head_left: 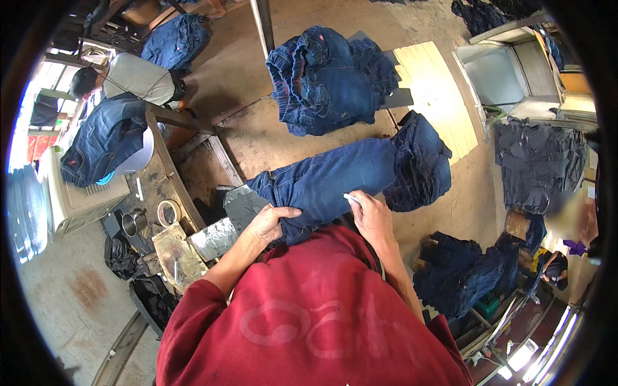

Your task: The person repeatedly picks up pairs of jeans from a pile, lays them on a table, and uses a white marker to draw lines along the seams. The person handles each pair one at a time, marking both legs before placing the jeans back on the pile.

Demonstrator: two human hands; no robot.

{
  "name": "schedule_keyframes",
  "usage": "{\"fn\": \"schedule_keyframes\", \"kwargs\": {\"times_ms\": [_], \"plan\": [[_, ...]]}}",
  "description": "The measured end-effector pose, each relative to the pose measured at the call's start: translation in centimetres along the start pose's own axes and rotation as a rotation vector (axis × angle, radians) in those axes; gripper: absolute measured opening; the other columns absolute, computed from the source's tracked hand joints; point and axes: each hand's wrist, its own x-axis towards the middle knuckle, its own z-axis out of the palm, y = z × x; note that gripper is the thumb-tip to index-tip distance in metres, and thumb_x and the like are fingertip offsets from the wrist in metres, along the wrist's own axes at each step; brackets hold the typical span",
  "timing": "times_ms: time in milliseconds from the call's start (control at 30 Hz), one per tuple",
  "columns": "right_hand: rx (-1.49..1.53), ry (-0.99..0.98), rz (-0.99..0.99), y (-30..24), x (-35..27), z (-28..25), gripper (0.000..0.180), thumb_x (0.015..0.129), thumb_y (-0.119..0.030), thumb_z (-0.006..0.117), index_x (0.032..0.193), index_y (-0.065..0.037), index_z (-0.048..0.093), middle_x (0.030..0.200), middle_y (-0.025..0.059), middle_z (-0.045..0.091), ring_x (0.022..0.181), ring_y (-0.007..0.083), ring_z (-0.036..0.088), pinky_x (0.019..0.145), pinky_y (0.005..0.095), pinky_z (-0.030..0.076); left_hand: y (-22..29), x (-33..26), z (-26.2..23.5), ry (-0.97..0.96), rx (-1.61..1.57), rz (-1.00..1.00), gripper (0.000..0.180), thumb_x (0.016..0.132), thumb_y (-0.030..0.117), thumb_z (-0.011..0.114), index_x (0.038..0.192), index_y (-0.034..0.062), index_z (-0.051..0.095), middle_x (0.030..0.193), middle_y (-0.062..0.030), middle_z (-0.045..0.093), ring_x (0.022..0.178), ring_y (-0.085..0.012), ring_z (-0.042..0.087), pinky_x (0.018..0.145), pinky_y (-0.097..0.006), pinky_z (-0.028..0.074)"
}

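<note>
A pair of dark blue jeans lies stretched across in front of me, with its far right end running up against more folded denim. My left hand is closed on the near left edge of the jeans, thumb on top and the other fingers out of sight beneath the cloth. Pinched in my right hand is a small white stick of chalk, its tip at the surface of the jeans. Beyond them sits a large pile of elastic-waisted jeans.
On the left, a worn bench bears a tape roll and a metal cup. More jeans drape over a white tub. Another person is at the upper left. Denim heaps and dark garments lie to the right.
</note>
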Motion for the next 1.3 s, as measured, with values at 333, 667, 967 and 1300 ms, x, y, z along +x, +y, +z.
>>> {"fn": "schedule_keyframes", "kwargs": {"times_ms": [333, 667, 967, 1300], "plan": [[0.136, 0.122, -0.023, -0.3, 0.4, -0.4, 0.010, 0.107, -0.015, 0.065, 0.115, -0.012, 0.071, 0.102, 0.0117, 0.078, 0.091, 0.0382, 0.076, 0.075, 0.0479, 0.060, 0.4, 0.2, -1.9, 0.094, 0.129, -0.044, 0.018, 0.087, -0.008, 0.074, 0.104, -0.0146, 0.075, 0.106, -0.0237, 0.080, 0.096, -0.0342, 0.080, 0.089, -0.051, 0.067], [0.086, 0.108, -0.068, -0.8, 0.6, -0.7, 0.014, 0.103, -0.008, 0.068, 0.115, -0.008, 0.075, 0.105, 0.0110, 0.079, 0.086, 0.0363, 0.076, 0.075, 0.0425, 0.060, 0.1, 0.1, -2.1, 0.010, 0.069, -0.017, 0.030, 0.087, -0.012, 0.076, 0.116, -0.0129, 0.072, 0.112, -0.0225, 0.079, 0.102, -0.0351, 0.079, 0.094, -0.053, 0.066], [0.073, 0.110, -0.095, -0.8, 0.5, -0.4, 0.009, 0.106, -0.016, 0.065, 0.113, -0.011, 0.070, 0.099, 0.0140, 0.078, 0.086, 0.0405, 0.075, 0.072, 0.0496, 0.060, 0.2, 0.0, -2.0, 0.075, 0.151, -0.054, 0.028, 0.088, -0.011, 0.073, 0.116, -0.0080, 0.077, 0.115, -0.0205, 0.080, 0.104, -0.0329, 0.079, 0.098, -0.049, 0.065], [0.087, 0.113, -0.096, -1.8, 0.6, -0.4, 0.011, 0.105, -0.014, 0.066, 0.113, -0.011, 0.073, 0.101, 0.0124, 0.078, 0.087, 0.0384, 0.075, 0.073, 0.0471, 0.060, 0.2, -0.3, -1.1, 0.093, 0.028, -0.033, 0.014, 0.088, -0.013, 0.072, 0.101, -0.0163, 0.073, 0.104, -0.0264, 0.079, 0.098, -0.0377, 0.080, 0.092, -0.056, 0.067]]}}
